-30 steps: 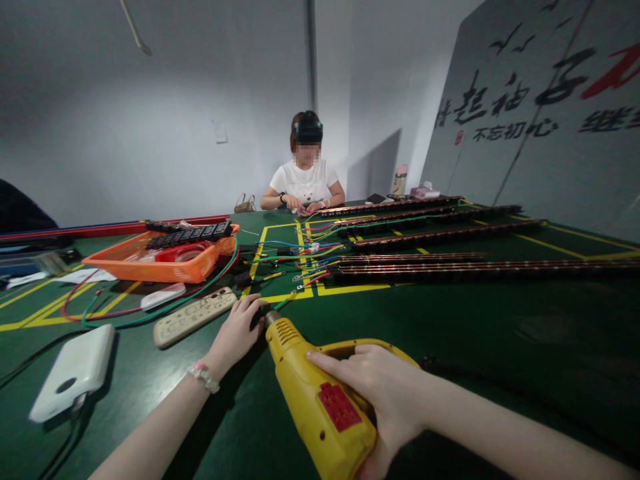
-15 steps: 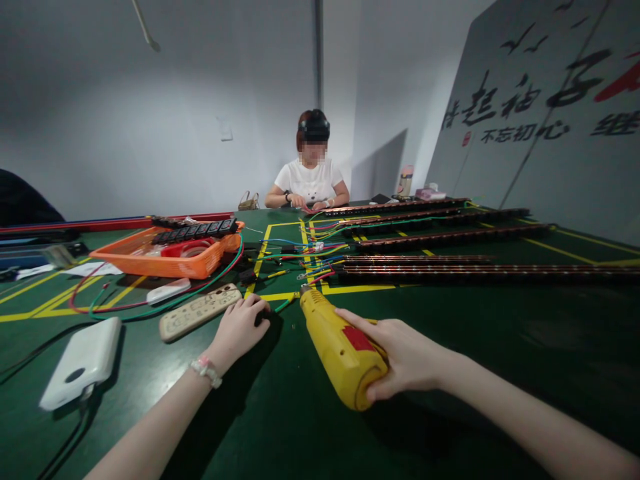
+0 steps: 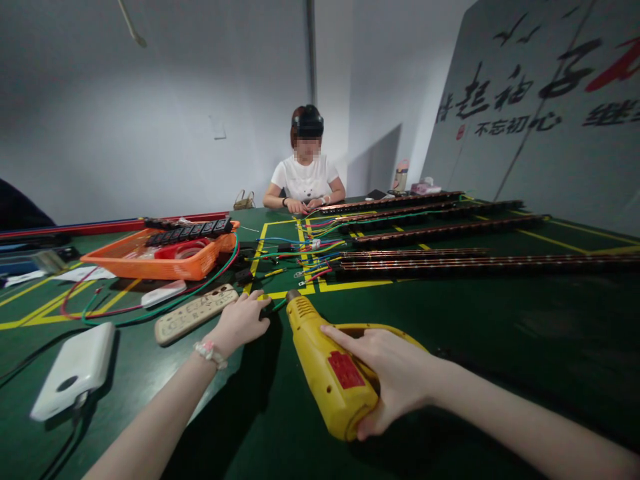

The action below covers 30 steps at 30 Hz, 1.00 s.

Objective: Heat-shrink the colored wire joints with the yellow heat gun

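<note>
My right hand is wrapped round a yellow heat gun with a red label. Its dark nozzle points away from me, towards the wire ends. My left hand is low over the table, fingers curled at a short green wire that shows just past the fingertips. The nozzle is close to the right of this wire. How the fingers grip it is partly hidden. Coloured wires with metal terminals lie beyond, at the ends of long dark strips.
An orange basket holding parts stands at the left. Nearer lie a beige power strip and a white power bank with a cable. Across the green table sits a person, hands on the far strip.
The heat gun has swung nearer to me and slightly left, its rear end lower in view. My left hand stays by the green wire, fingers slightly more extended. The view has shifted a little.
</note>
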Each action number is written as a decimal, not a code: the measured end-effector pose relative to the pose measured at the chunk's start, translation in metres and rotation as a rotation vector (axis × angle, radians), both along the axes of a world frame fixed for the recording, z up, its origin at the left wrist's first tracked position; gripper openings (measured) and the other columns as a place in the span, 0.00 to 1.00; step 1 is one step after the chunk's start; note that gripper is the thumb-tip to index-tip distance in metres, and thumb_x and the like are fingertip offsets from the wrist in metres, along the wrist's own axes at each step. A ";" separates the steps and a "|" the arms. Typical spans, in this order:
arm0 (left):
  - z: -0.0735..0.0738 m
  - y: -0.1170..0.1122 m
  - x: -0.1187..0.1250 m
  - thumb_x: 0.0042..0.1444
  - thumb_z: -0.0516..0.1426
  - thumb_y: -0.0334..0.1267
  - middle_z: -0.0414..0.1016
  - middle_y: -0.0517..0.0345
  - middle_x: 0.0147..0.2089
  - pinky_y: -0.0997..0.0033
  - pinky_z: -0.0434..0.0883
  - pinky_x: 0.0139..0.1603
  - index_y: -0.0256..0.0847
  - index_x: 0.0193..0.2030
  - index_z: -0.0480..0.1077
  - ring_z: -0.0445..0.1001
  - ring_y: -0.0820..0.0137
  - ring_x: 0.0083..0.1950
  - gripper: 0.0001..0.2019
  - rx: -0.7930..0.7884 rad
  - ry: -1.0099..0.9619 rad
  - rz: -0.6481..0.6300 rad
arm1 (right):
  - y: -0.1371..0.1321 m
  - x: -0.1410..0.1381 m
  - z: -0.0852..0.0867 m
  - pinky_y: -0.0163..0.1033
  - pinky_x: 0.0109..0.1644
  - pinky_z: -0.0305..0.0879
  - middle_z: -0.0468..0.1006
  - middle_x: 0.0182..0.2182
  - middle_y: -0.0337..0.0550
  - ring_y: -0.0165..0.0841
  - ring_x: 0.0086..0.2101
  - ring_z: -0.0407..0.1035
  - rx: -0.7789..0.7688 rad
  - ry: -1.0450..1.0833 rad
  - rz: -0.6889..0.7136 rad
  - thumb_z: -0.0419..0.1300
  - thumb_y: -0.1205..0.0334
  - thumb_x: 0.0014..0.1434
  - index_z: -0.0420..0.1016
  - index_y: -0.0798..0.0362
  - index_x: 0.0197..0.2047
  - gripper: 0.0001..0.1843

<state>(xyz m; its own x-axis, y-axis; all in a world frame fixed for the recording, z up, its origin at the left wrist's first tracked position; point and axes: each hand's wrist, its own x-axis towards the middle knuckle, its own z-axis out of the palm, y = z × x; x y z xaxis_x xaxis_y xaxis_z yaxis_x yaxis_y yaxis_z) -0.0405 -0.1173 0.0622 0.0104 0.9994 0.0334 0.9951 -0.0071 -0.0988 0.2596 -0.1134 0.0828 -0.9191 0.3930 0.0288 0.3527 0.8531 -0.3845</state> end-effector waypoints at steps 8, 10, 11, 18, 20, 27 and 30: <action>-0.004 0.023 -0.004 0.50 0.51 0.37 0.63 0.48 0.64 0.57 0.66 0.54 0.37 0.62 0.62 0.66 0.53 0.58 0.29 -0.037 0.002 -0.064 | -0.011 -0.008 0.003 0.43 0.47 0.62 0.75 0.46 0.51 0.43 0.38 0.72 -0.094 0.063 0.095 0.70 0.40 0.32 0.42 0.50 0.70 0.67; -0.004 0.023 -0.003 0.49 0.51 0.35 0.64 0.49 0.62 0.58 0.68 0.52 0.37 0.61 0.63 0.68 0.54 0.56 0.29 -0.019 -0.007 -0.075 | -0.011 -0.008 0.003 0.43 0.47 0.62 0.75 0.47 0.51 0.44 0.38 0.73 -0.105 0.057 0.094 0.70 0.40 0.32 0.42 0.50 0.70 0.67; -0.003 0.023 -0.002 0.49 0.51 0.35 0.65 0.49 0.61 0.59 0.68 0.51 0.36 0.60 0.64 0.69 0.55 0.55 0.28 -0.009 -0.014 -0.083 | -0.011 -0.008 0.003 0.43 0.48 0.62 0.75 0.48 0.51 0.44 0.38 0.73 -0.110 0.060 0.097 0.70 0.40 0.32 0.41 0.50 0.70 0.68; -0.002 0.018 -0.002 0.50 0.50 0.33 0.69 0.46 0.54 0.60 0.70 0.48 0.36 0.54 0.68 0.70 0.56 0.51 0.23 0.035 -0.026 -0.132 | -0.007 -0.006 0.003 0.42 0.49 0.61 0.73 0.50 0.50 0.44 0.40 0.72 -0.087 0.055 0.093 0.70 0.40 0.32 0.41 0.48 0.70 0.67; -0.003 0.020 -0.008 0.49 0.51 0.32 0.68 0.44 0.55 0.59 0.68 0.53 0.34 0.55 0.66 0.69 0.57 0.53 0.24 0.026 -0.079 -0.156 | -0.005 -0.004 0.004 0.43 0.49 0.61 0.73 0.51 0.49 0.44 0.41 0.72 -0.086 0.047 0.087 0.70 0.40 0.32 0.41 0.47 0.70 0.67; 0.001 0.021 -0.042 0.48 0.56 0.45 0.61 0.40 0.63 0.59 0.59 0.63 0.32 0.65 0.54 0.61 0.55 0.63 0.38 -0.080 -0.287 -0.142 | 0.003 0.002 0.012 0.45 0.51 0.60 0.70 0.55 0.48 0.49 0.47 0.69 -0.150 0.018 0.033 0.69 0.37 0.32 0.41 0.44 0.69 0.66; 0.012 0.016 -0.052 0.45 0.58 0.53 0.63 0.45 0.62 0.58 0.61 0.61 0.39 0.65 0.56 0.64 0.53 0.61 0.41 -0.133 -0.319 -0.086 | 0.011 0.008 0.012 0.43 0.50 0.60 0.69 0.55 0.46 0.48 0.47 0.69 -0.170 0.025 -0.001 0.68 0.35 0.33 0.41 0.44 0.69 0.66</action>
